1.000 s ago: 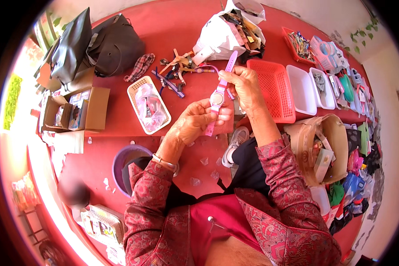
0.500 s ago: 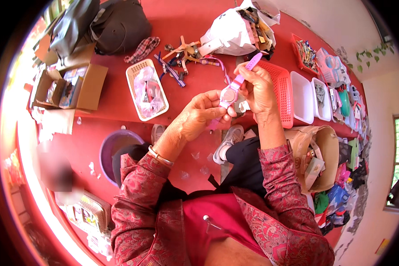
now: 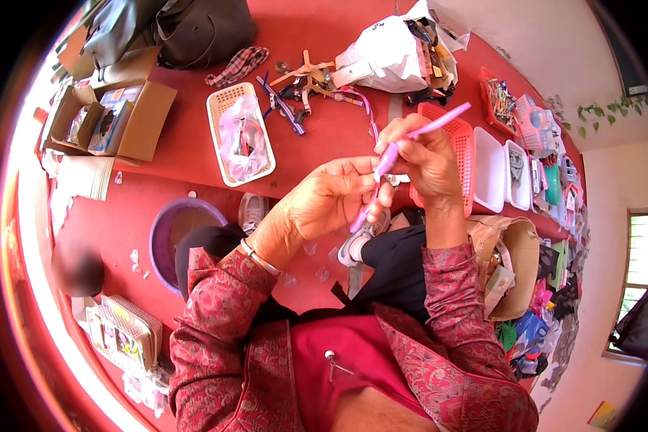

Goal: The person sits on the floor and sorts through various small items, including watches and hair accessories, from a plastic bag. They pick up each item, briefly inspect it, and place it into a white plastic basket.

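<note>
A wristwatch with a purple strap [image 3: 387, 160] is held up in front of me between both hands, seen nearly edge-on, so its face does not show. My left hand [image 3: 315, 200] pinches it from the left, near the case and the lower strap. My right hand [image 3: 430, 162] grips the upper strap between thumb and fingers, and the strap's free end sticks out to the upper right. The lower strap end hangs below my left fingertips. Beyond my hands lies a pile of watches and straps [image 3: 306, 86] on the red table.
A cream basket [image 3: 219, 160] holding a plastic bag stands left of the pile. A white bag [image 3: 381, 54] lies behind it. Right are a red basket [image 3: 462, 147] and white trays [image 3: 488, 171]. A cardboard box [image 3: 150, 119], a purple basin [image 3: 160, 241] and a brown paper bag [image 3: 523, 263] stand around.
The watch has turned from face-visible to edge-on. My right hand has shifted slightly right and down, and the strap's free end now points more to the right.
</note>
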A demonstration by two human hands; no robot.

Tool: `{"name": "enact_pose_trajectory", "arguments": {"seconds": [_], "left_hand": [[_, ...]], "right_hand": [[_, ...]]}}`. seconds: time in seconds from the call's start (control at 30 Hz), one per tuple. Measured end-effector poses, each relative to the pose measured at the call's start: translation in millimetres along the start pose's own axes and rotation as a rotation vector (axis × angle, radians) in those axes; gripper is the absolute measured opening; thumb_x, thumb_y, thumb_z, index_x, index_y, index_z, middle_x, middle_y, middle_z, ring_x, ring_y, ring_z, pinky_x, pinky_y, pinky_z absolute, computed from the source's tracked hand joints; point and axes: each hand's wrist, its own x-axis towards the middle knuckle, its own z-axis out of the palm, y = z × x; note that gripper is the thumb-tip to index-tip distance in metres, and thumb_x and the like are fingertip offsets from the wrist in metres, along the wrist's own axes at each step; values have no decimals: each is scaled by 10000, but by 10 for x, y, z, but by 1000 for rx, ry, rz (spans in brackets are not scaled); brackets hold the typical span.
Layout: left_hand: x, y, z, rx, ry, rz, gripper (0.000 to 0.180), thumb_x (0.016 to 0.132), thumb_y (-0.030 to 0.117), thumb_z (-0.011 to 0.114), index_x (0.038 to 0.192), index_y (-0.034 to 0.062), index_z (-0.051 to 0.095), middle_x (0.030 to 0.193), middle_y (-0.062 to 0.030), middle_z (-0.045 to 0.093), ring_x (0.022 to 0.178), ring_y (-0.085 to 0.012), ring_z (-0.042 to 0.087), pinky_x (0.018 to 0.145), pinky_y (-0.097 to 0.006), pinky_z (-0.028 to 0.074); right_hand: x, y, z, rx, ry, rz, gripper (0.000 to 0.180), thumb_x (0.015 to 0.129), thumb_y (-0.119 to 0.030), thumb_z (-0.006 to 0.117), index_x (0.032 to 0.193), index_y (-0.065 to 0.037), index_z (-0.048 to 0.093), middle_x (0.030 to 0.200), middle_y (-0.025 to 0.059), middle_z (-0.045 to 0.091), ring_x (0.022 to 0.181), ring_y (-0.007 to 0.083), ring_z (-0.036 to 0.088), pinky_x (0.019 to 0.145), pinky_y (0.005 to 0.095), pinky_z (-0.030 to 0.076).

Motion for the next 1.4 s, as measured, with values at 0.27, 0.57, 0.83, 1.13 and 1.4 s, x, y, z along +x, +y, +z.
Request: {"name": "enact_pose_trajectory", "arguments": {"seconds": [0.27, 0.57, 0.83, 1.13, 1.4], "left_hand": [[-18, 34, -33, 238, 200, -43, 356, 901, 151, 392, 1168, -85, 390, 944, -145, 579, 809, -165, 570, 766, -264, 455], [30, -25, -89, 356, 208, -66, 335, 895, 169, 416, 1118, -78, 458, 858, -109, 595, 717, -134, 560, 718, -263, 445], [59, -57, -125, 417, 212, -80, 336, 894, 195, 425, 1089, -73, 482, 831, -96, 599, 712, -128, 557, 725, -266, 440], [54, -67, -129, 552, 217, -88, 320, 893, 216, 437, 1078, -38, 500, 849, -78, 603, 723, -110, 547, 725, -258, 442], [56, -15, -2, 524, 509, -87, 254, 898, 157, 407, 1049, -21, 506, 904, -63, 599, 771, -101, 561, 755, -259, 468]], "right_hand": [[20, 16, 83, -422, 424, 132, 130, 748, -136, 634, 740, -13, 592, 646, 11, 572, 600, 52, 505, 544, 188, 398], [14, 37, 81, -378, 510, 110, 211, 795, -181, 580, 653, -25, 570, 584, -45, 504, 547, 21, 405, 488, 191, 320], [13, 93, -2, -427, 575, 141, 278, 810, -224, 558, 599, -43, 545, 517, -72, 424, 484, 13, 337, 422, 205, 257], [40, 15, -166, -266, 678, 150, 241, 801, -235, 565, 636, -61, 590, 508, -44, 486, 358, 31, 351, 318, 180, 255], [25, -13, 68, -238, 218, 305, 205, 799, -195, 582, 819, 9, 589, 656, -6, 544, 587, 55, 497, 536, 194, 407]]}}
